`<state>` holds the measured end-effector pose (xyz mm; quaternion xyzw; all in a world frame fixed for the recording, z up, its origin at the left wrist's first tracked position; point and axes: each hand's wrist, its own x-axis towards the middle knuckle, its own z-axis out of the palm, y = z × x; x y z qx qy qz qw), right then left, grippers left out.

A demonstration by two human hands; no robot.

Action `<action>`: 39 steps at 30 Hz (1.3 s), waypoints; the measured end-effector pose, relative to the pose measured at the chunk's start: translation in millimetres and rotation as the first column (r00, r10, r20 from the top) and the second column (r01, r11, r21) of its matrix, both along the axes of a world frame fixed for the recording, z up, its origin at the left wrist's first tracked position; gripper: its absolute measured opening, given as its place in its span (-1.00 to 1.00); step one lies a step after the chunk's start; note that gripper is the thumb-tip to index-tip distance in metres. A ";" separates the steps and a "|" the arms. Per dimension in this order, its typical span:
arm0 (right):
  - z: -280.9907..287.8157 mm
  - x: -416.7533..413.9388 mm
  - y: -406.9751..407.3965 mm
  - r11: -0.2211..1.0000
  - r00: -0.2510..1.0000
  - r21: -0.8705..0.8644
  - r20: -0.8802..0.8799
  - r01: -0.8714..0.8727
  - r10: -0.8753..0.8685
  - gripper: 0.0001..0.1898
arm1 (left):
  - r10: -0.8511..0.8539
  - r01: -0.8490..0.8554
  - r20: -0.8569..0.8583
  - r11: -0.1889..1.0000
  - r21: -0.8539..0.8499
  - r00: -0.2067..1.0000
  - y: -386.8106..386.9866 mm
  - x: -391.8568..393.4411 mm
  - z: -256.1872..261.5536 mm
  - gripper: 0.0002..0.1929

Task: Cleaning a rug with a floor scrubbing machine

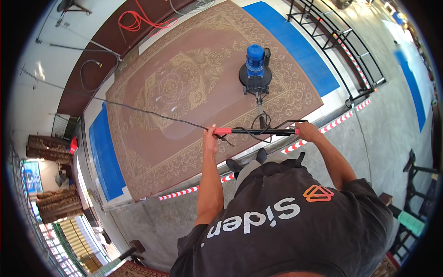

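A patterned brown carpet [218, 121] lies flat before me, with a wet sheen over part of it. On its right side stands a single-disc floor scrubber [256, 65] with a blue motor and a round black base. Its black handlebar [249, 131] reaches back towards me. My left hand [210, 140] is closed around the end of the left red grip, and my right hand [309, 132] grips the right end, beside a black lever [292, 121]. A dark power cable [152, 112] runs from the left wall to my left hand; more cable loops around the handlebar.
Blue mats [294, 41] show beyond two carpet sides. Red-and-white tape [180, 193] marks the platform's edge by my shoes. A black metal frame [332, 45] stands right. A red hose [135, 21] and a grey hose [83, 76] lie by the wall; draped carpets [57, 204] hang at left.
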<state>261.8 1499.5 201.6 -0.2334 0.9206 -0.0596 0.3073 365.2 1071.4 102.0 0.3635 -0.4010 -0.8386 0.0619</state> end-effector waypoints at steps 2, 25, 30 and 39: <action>-4.9 -7.0 13.7 0.998 0.998 -0.012 -0.024 0.057 -0.057 -0.74 | -0.101 0.100 -0.032 0.994 -0.046 0.994 9.4 -23.0 13.0 -0.84; -47.5 -31.4 103.8 0.952 0.945 0.039 -0.141 0.305 -0.297 -0.80 | -0.262 0.246 0.115 0.960 0.135 0.958 101.9 -175.3 -29.2 -0.76; -42.5 -18.7 87.4 0.945 0.943 -0.014 -0.061 0.327 -0.327 -0.80 | -0.200 0.186 0.138 0.977 0.108 0.970 92.0 -157.8 -38.8 -0.72; -63.3 69.0 62.2 0.976 0.976 0.014 -0.025 0.216 -0.215 -0.81 | -0.083 0.077 0.126 0.996 0.045 0.989 66.6 -60.6 -53.9 -0.80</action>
